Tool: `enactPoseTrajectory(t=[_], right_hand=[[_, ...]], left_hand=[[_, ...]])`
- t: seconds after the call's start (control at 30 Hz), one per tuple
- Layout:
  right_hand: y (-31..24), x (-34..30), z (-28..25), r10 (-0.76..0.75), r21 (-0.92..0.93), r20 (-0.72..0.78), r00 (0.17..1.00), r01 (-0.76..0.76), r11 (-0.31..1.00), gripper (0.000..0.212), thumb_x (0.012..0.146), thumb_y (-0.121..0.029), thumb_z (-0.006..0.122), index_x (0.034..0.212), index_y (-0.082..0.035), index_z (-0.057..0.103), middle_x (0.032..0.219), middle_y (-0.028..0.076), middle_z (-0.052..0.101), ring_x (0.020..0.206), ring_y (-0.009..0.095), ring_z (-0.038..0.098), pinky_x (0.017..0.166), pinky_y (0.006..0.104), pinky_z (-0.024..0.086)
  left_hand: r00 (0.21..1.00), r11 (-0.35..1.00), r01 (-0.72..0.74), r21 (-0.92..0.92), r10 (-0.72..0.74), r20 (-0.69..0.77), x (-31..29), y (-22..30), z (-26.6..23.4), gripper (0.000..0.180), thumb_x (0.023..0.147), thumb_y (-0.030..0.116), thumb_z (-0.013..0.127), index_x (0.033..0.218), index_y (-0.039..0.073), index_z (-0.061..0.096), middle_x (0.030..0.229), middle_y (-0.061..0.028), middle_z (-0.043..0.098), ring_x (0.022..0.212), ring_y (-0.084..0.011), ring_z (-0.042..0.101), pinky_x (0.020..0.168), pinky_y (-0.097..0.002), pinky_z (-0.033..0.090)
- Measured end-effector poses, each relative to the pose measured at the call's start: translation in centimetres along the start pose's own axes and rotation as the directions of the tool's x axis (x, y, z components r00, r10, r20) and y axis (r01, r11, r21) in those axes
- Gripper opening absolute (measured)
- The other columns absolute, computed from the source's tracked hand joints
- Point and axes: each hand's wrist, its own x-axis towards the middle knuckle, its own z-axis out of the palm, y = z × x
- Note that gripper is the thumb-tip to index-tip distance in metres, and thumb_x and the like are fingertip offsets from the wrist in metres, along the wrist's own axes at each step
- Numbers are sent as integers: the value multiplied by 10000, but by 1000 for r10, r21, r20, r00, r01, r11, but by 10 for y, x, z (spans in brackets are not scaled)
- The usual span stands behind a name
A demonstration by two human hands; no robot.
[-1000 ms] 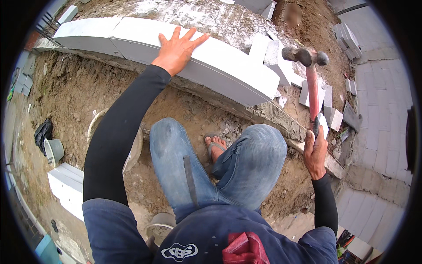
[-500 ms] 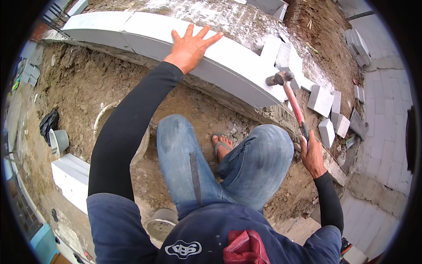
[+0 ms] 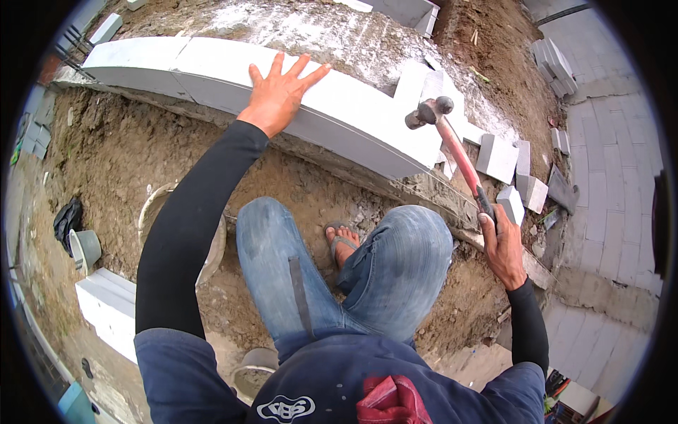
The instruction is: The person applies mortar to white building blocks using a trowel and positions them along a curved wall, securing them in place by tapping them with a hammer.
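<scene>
Your right hand (image 3: 503,246) is gripping the likely head-heavy hammer (image 3: 458,150) low on its handle (image 3: 467,169), near the right end of the probably brittle block (image 3: 353,107) your splayed left hand (image 3: 275,95) is touching.

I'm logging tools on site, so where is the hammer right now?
In the head view, the hammer is right of centre, held in the right hand, its metal head near the right end of the white block row.

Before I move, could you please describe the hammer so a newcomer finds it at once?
Follow the white block row across the upper picture to its right end. Nearby, the right hand holds the hammer: red handle and dark metal head, unlike the pale loose blocks.
</scene>
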Motion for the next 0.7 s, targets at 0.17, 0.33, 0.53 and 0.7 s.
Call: enactPoseTrajectory(t=[0.17, 0.33, 0.53, 0.7], right_hand=[[14, -10, 28, 3, 54, -183, 983, 7, 999, 189, 1051, -201, 504, 1074, -16, 469, 637, 188, 541, 538, 393, 580, 492, 445, 388], [12, 3, 1, -57, -126, 38, 998, 62, 990, 221, 1049, -229, 522, 1052, -10, 495, 625, 212, 532, 541, 418, 585, 504, 466, 407], [-3, 16, 22, -84, -60, -52, 995, 80, 995, 213, 1030, -213, 547, 1025, -7, 496, 597, 241, 534, 562, 462, 577, 516, 517, 409], [-6, 41, -2, -130, -106, 88, 988, 139, 985, 228, 1027, -231, 561, 1019, -16, 484, 580, 224, 524, 538, 449, 567, 511, 512, 402]], left_hand=[[998, 1000, 30, 4, -30, 51, 4, 0, -11, 998, 817, -187, 538, 1574, 409, 280, 1628, -64, 324, 1460, -446, 321, 1051, -816, 287], [998, 999, 43, 3, -43, 38, 2, -1, -5, 966, 836, -181, 501, 1573, 405, 285, 1632, -60, 318, 1461, -446, 318, 1054, -820, 275], [1000, 1000, 9, 1, -9, 14, 2, -1, -2, 896, 886, -147, 461, 1573, 402, 288, 1631, -73, 317, 1464, -450, 310, 1057, -819, 268], [995, 999, 48, -13, -47, 85, 3, 6, -7, 853, 919, -116, 437, 1575, 406, 280, 1637, -74, 303, 1473, -455, 286, 1072, -822, 230]])
